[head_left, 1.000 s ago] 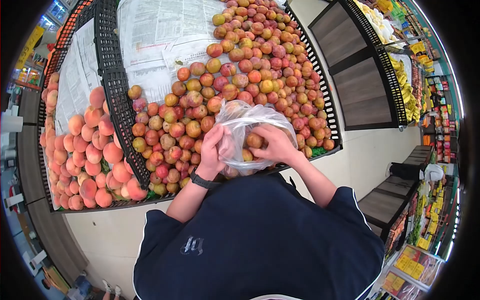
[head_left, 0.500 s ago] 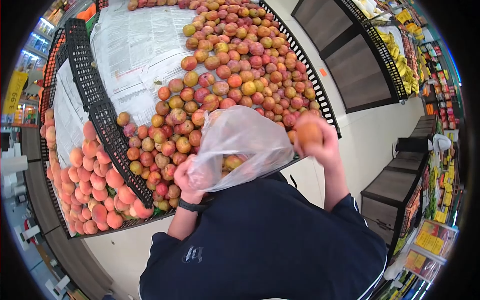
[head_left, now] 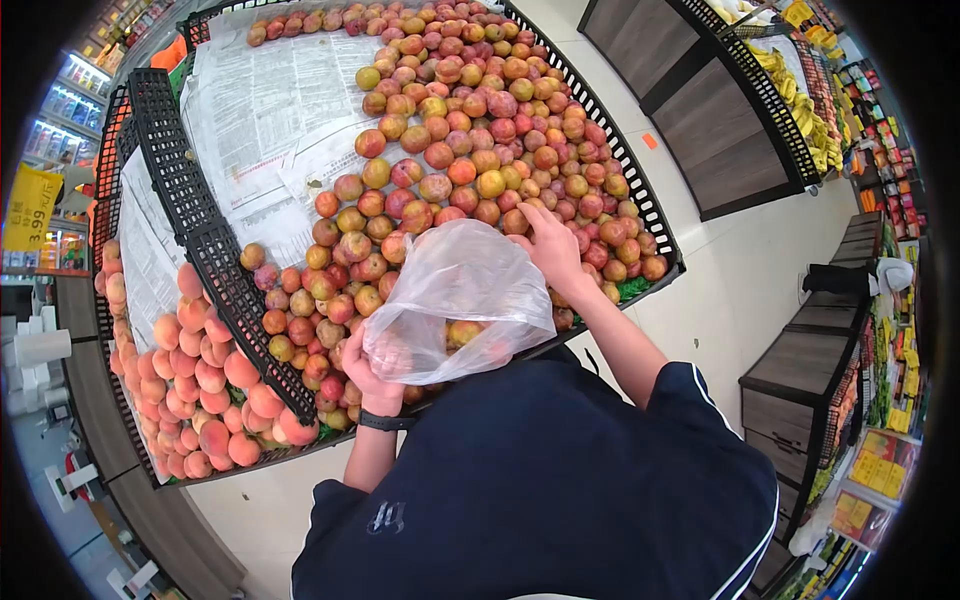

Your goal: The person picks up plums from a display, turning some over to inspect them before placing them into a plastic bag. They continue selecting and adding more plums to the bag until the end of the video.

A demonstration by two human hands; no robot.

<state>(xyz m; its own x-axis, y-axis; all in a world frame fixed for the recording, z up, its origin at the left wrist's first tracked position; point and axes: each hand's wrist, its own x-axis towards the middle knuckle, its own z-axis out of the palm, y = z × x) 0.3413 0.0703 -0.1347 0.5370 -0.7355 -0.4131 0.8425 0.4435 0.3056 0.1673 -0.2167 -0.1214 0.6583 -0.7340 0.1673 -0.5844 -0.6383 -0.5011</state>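
Observation:
My left hand point(head_left: 372, 368), with a dark band on the wrist, grips the edge of a clear plastic bag point(head_left: 460, 270). Some fruit shows dimly through the film near the bag's lower opening. Just beyond the bag's right side, my right hand point(head_left: 552, 250) reaches onto the pile of red and yellow plums point(head_left: 440, 155), fingers stretched out and fingertips touching the fruit. No plum shows lifted in it. The plums lie in a black slatted display bin point(head_left: 590, 92), partly over newspaper point(head_left: 255, 120).
A black perforated divider point(head_left: 185, 190) separates the plums from peaches point(head_left: 205, 375) on the left. A yellow price sign point(head_left: 30, 208) stands far left. Bananas point(head_left: 795, 110) fill another stand at upper right. Wood-panelled counters point(head_left: 800, 360) line the right side across a tiled floor.
My right hand has moved left from the bin's right edge onto the plums beside the bag. The plum it was holding no longer shows in it. My left hand keeps hold of the bag.

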